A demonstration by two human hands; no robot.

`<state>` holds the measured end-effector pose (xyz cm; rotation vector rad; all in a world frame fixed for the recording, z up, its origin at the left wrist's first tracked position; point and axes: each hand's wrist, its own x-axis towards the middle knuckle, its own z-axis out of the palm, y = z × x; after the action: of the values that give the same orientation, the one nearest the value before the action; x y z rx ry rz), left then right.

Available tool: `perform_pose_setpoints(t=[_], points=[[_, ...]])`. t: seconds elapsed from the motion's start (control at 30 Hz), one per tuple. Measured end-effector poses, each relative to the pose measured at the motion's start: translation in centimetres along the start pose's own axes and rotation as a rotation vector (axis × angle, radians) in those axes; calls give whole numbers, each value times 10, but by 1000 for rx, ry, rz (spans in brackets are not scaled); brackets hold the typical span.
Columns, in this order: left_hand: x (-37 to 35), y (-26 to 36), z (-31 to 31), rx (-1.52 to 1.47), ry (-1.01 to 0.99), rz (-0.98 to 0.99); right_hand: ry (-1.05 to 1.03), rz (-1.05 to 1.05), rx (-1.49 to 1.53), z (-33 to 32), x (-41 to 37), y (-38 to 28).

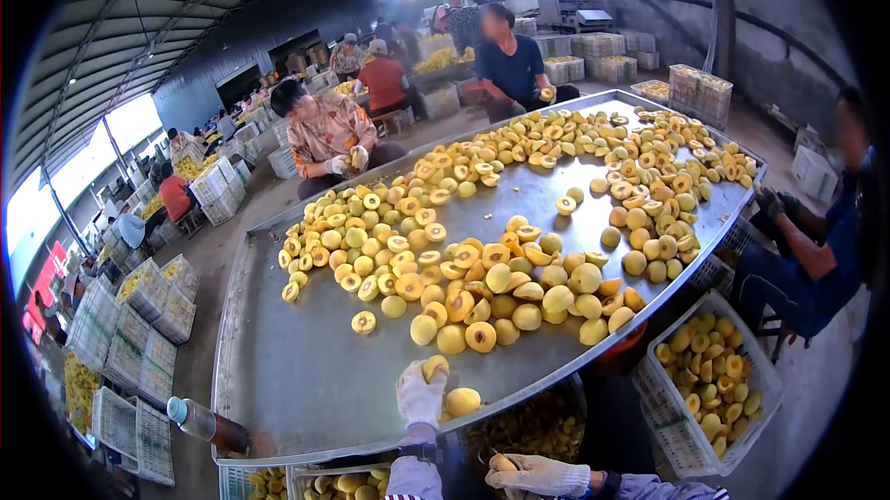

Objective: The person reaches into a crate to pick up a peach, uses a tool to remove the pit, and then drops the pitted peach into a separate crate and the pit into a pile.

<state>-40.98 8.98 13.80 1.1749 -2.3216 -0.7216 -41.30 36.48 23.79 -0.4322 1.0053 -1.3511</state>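
My left hand, in a white knit glove, is at the near edge of the metal table, its fingers closed round a yellow halved fruit. Another yellow fruit lies just right of it. Lower down, off the table edge, my right hand, also gloved, grips a pale fruit piece. Between and behind the hands a container holds dark fruit scraps. A large spread of halved yellow fruit with brown centres covers the middle and far side of the table.
A bottle lies tilted at the table's left corner. Crates of fruit stand below the near edge and at the right. Two people sit across the table; another person sits at the right.
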Motion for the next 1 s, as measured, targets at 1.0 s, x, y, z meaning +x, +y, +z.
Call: perform_pose_setpoints(t=[1.0], points=[[-108,112,-96,-1677,-429,-312,217,-2,-207,-10,-30,-48]])
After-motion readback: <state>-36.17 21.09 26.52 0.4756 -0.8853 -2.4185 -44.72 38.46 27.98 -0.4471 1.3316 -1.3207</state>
